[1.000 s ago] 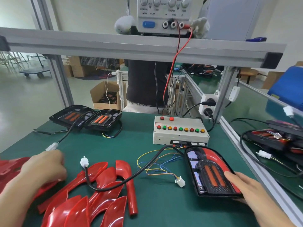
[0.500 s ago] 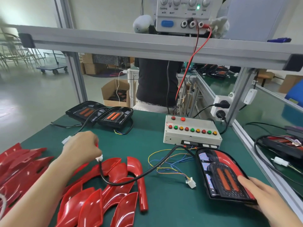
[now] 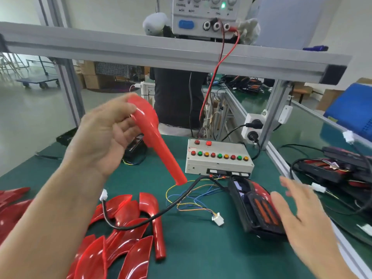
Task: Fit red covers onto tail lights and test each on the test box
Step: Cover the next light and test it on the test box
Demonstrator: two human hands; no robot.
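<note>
My left hand (image 3: 104, 135) is raised above the table and grips a long red cover (image 3: 155, 137) at its wide end, the narrow tip pointing down toward the wires. My right hand (image 3: 302, 214) hovers with fingers spread just right of a black tail light (image 3: 255, 206) that lies on the green mat below the test box (image 3: 219, 160). The test box is grey with a row of coloured buttons. A pile of several red covers (image 3: 124, 228) lies at the front left, with a black cable and white plug (image 3: 104, 196) across it.
Other black tail lights (image 3: 134, 148) sit at the back left, partly hidden by my left hand. Loose coloured wires with a white connector (image 3: 218, 220) lie mid-table. An aluminium frame rail (image 3: 281, 164) borders the right side, with more tail lights (image 3: 342, 168) beyond. A power supply (image 3: 203, 17) sits on the overhead beam.
My left hand picked a red cover from the pile and lifted it high above the table. My right hand came off the tail light and now hovers beside it.
</note>
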